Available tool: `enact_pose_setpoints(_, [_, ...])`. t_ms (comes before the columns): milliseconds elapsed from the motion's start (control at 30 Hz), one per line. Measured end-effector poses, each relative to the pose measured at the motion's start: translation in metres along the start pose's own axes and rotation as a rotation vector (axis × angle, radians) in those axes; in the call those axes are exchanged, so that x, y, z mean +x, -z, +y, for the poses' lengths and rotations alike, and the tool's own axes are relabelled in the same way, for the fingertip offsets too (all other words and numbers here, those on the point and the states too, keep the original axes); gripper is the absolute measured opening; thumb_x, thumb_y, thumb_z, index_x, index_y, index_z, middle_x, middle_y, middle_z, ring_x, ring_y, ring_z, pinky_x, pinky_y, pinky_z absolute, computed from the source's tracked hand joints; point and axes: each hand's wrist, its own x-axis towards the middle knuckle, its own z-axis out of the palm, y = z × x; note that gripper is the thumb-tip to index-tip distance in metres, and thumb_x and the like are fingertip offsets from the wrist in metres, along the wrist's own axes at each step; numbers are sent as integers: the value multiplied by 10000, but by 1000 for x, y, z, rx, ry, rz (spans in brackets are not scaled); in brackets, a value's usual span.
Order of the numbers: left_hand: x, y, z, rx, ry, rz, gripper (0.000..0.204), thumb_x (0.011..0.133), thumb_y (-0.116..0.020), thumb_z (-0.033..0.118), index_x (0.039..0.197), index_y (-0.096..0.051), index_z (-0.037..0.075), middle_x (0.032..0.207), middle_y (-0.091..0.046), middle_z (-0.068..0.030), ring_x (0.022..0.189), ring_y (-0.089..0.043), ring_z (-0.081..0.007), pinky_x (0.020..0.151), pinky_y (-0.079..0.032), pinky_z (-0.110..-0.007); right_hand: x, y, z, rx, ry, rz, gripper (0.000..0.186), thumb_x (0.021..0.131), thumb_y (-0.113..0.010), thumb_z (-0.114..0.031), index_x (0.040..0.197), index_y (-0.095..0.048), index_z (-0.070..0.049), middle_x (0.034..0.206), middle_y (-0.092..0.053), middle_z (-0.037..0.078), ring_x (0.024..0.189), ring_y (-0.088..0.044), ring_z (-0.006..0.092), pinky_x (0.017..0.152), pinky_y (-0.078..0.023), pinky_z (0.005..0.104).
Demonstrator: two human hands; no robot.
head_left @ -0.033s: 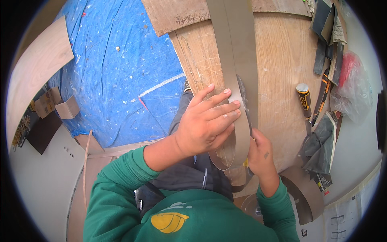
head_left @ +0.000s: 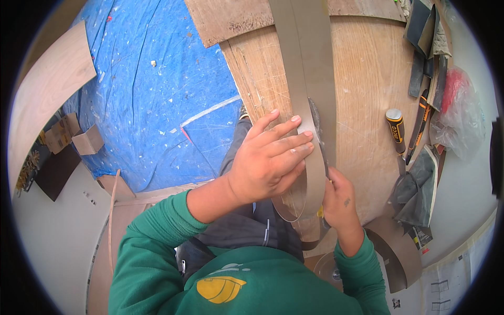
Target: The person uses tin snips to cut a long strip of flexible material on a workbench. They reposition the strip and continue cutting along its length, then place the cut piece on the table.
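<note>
The grey-brown strip (head_left: 315,63) is curling back in a loop near the person's lap (head_left: 236,228) and running away lengthwise over the wood-topped table (head_left: 367,79). The 2 hands seem to be managing the folded part, 1 steadying it from above and 1 staying at its edge; the next move is probably calling for light, even pressure from the left and a steady right, since the loop could be springing open otherwise. The right hand (head_left: 342,205) is sitting nearer, its thumb lying beside the loop's right edge; its other fingers are hiding from sight, so whether they are pinching anything cannot be told. The left hand (head_left: 270,165) is reaching slightly farther, fingers extended and a little spread, some tips touching the folded-back strip without closing around it. Beyond, to the right, a black-and-orange handle (head_left: 396,136) is lying near a slim orange-and-black tool (head_left: 420,121). Farthest off, a flat board (head_left: 236,23) is lying underneath the strip.
</note>
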Motion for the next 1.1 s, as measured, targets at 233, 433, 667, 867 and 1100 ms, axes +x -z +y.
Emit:
enact_pose_setpoints(233, [2, 2, -2, -4, -10, -12, 350, 802, -787, 52, 1150, -773, 69, 1250, -767, -87, 1313, -657, -338, 1177, -405, -562, 6, 3, -1, -55, 57, -16, 257, 1088, -599, -221, 1023, -634, 26, 738, -630, 59, 665, -564, 94, 589, -457, 293])
enact_pose_setpoints(433, [4, 0, -10, 84, -71, -32, 423, 763, -837, 104, 1178, -759, 93, 1335, -727, -59, 1343, -625, -324, 1169, -409, -548, 2, 5, -5, -75, 68, 13, 220, 1075, -598, -189, 1051, -627, 27, 744, -622, 74, 678, -552, 98, 603, -467, 316])
enact_pose_setpoints(667, [17, -8, -38, 289, -174, 22, 390, 773, -833, 161, 1153, -753, 125, 1312, -708, -28, 1374, -592, -277, 1188, -423, -522, -12, 15, -2, -78, -24, -30, 214, 1065, -616, -183, 1060, -621, 32, 746, -616, 76, 708, -584, 92, 634, -494, 305])
enact_pose_setpoints(867, [12, -18, -48, 218, -216, 39, 334, 825, -807, 170, 1150, -763, 110, 1250, -755, -37, 1301, -658, -305, 1177, -418, -528, -14, 13, 6, 11, -48, -54, 265, 1063, -639, -219, 1047, -619, 44, 774, -643, 65, 731, -612, 101, 654, -521, 305])
enact_pose_setpoints(1100, [12, -20, -48, 204, -219, 74, 270, 844, -799, 188, 1100, -774, 106, 1182, -774, -37, 1270, -677, -293, 1159, -418, -512, -14, 5, 19, 74, -3, -26, 345, 1074, -624, -303, 1043, -619, 40, 813, -665, 72, 736, -632, 115, 669, -524, 295])
